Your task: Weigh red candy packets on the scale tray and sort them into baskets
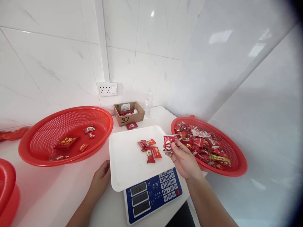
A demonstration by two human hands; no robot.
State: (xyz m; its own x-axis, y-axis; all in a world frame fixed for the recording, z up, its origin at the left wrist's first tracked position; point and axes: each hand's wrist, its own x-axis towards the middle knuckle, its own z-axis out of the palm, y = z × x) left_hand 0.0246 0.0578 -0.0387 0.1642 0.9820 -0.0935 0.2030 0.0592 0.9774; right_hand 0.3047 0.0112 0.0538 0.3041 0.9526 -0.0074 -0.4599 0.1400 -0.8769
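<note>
My right hand [183, 159] pinches a red candy packet [169, 143] with white lettering between thumb and fingers, over the right edge of a white tray [126, 157]. Several small red wrapped candies [151, 156] lie together on the tray. The tray sits on top of a blue and white weighing scale [153, 195], whose keypad and displays face me. At the tray's left edge rests my left hand [101, 176] on the table. Its fingers are curled, with the tips hidden by the tray, so what they hold, if anything, does not show.
To the right stands a red basket [233, 168] heaped with wrapped snacks. Another red basket [35, 138] at left holds a few packets. Part of a third basket [9, 176] shows lower left. Behind the tray are a small cardboard box [132, 119], a red packet [132, 125] and a clear bottle [148, 104].
</note>
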